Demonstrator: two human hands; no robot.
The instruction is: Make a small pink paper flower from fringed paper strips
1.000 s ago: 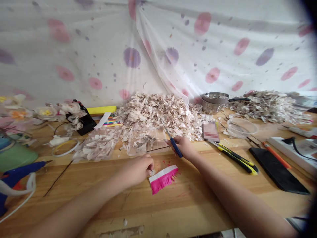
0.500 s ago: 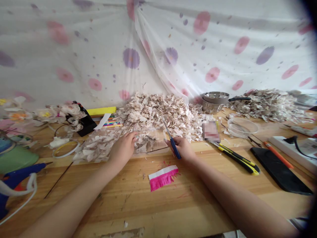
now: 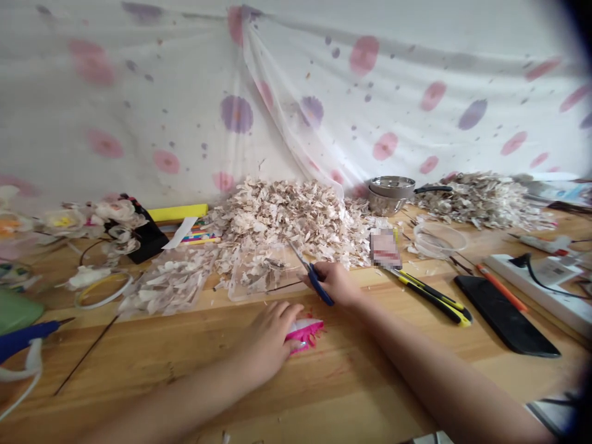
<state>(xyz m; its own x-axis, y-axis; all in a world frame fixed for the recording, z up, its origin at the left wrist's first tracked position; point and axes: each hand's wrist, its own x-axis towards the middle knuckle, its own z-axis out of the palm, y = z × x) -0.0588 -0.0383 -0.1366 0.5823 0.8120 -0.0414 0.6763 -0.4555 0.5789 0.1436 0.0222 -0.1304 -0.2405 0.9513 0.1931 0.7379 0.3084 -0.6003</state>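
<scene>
My left hand (image 3: pixel 269 333) lies on the wooden table (image 3: pixel 351 376) with its fingers stretched over a small pink-and-white fringed paper strip (image 3: pixel 308 328), covering most of it. My right hand (image 3: pixel 333 283), just behind the strip, is closed round the blue handles of a pair of scissors (image 3: pixel 309 272); the blades point up and to the left. A big heap of pale paper scraps (image 3: pixel 287 216) lies right behind both hands.
Left: paper flowers (image 3: pixel 87 222), a wire ring (image 3: pixel 102 288), a blue glue gun (image 3: pixel 23 338). Right: a yellow-black utility knife (image 3: pixel 432 296), a black phone (image 3: pixel 506 316), a clear bowl (image 3: pixel 439 237), metal pots (image 3: pixel 391 191), a power strip (image 3: pixel 536 280), a second scrap heap (image 3: pixel 481 200).
My left hand came back from the scrap pile and dropped onto the pink fringed strip. The right hand with the scissors stayed nearly still. The view shifted a little.
</scene>
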